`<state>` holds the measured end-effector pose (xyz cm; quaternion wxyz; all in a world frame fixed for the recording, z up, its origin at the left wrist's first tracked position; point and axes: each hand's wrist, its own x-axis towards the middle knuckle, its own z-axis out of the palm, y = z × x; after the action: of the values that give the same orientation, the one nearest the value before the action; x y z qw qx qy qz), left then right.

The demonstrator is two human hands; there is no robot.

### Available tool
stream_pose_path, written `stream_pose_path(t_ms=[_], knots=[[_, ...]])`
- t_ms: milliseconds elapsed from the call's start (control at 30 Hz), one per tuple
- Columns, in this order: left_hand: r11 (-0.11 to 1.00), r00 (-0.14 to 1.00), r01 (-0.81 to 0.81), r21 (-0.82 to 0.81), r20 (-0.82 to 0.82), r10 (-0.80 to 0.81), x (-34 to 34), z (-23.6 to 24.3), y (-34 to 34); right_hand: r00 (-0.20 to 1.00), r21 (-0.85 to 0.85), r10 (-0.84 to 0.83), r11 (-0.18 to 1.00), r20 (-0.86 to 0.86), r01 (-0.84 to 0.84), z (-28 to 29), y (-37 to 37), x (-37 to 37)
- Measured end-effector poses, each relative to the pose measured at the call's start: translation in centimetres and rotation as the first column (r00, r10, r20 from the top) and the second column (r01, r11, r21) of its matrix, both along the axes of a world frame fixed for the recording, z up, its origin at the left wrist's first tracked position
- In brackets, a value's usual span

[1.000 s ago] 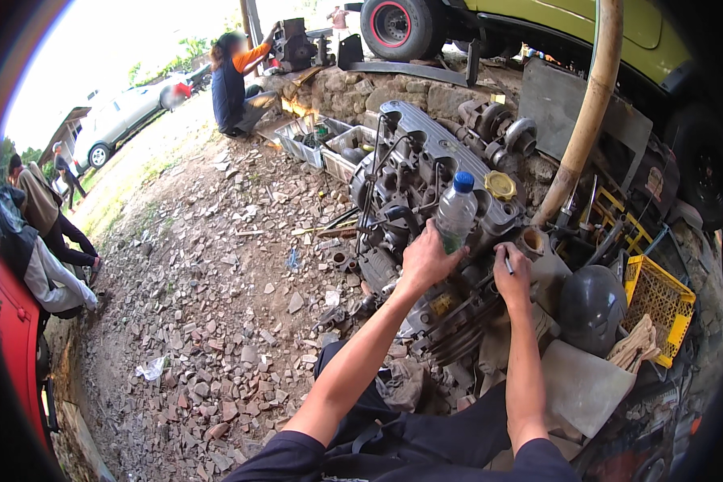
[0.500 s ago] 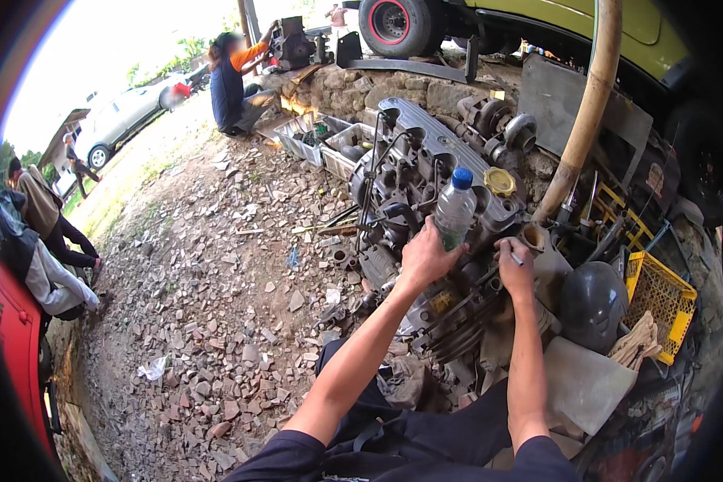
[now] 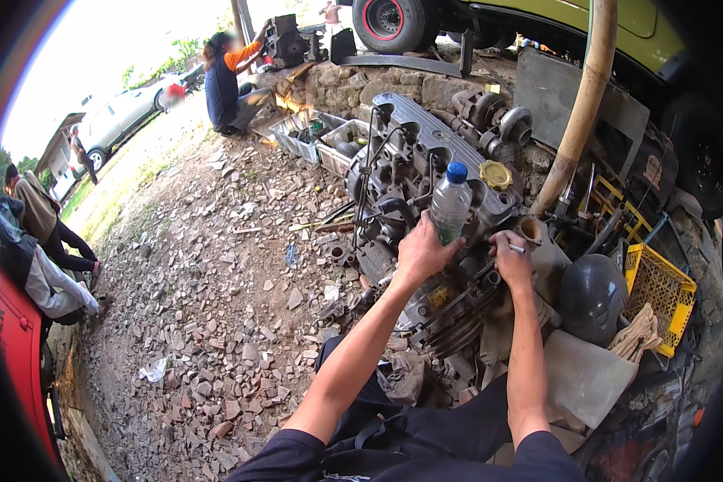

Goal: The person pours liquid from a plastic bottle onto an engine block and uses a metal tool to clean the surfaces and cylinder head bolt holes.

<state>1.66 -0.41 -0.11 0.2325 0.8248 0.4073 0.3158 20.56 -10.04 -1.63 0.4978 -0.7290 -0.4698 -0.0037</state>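
Observation:
My left hand [image 3: 423,251] is wrapped round the lower part of a clear plastic bottle [image 3: 451,205]. The bottle is upright, has a blue cap [image 3: 456,173] on it and shows a greenish tint near the bottom. To its right, my right hand [image 3: 509,261] is closed with a short, thin whitish stick [image 3: 517,249] poking out between the fingers. Both hands are above a greasy engine [image 3: 394,207] with a long grey valve cover [image 3: 422,120]. A yellow round cap [image 3: 496,174] sits on the cover, just beyond the bottle.
A bamboo pole [image 3: 580,120] rises at the right, near a dark rounded shell [image 3: 593,293] and a yellow crate [image 3: 661,297]. Grey baskets [image 3: 296,146] stand beyond the engine. Broken stones cover the ground [image 3: 209,321]. Another person [image 3: 226,88] crouches at a metal block [image 3: 286,42].
My right hand has turned a little, so the whitish stick lies more level. My left hand keeps hold of the bottle. The view has shifted slightly.

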Motion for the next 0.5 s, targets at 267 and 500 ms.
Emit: stream_pose_path(t_ms=[267, 500], knots=[[1.000, 1.000, -0.003, -0.014, -0.025, 0.002, 0.2, 0.0, -0.1, 0.995, 0.035, -0.023, 0.999, -0.096, 0.027, 0.4, -0.5, 0.1], [0.999, 0.998, -0.014, -0.041, -0.061, 0.011, 0.2, 0.5, -0.4, 0.975, -0.070, 0.019, 0.997, -0.223, -0.035, 0.8, -0.2, 0.9]])
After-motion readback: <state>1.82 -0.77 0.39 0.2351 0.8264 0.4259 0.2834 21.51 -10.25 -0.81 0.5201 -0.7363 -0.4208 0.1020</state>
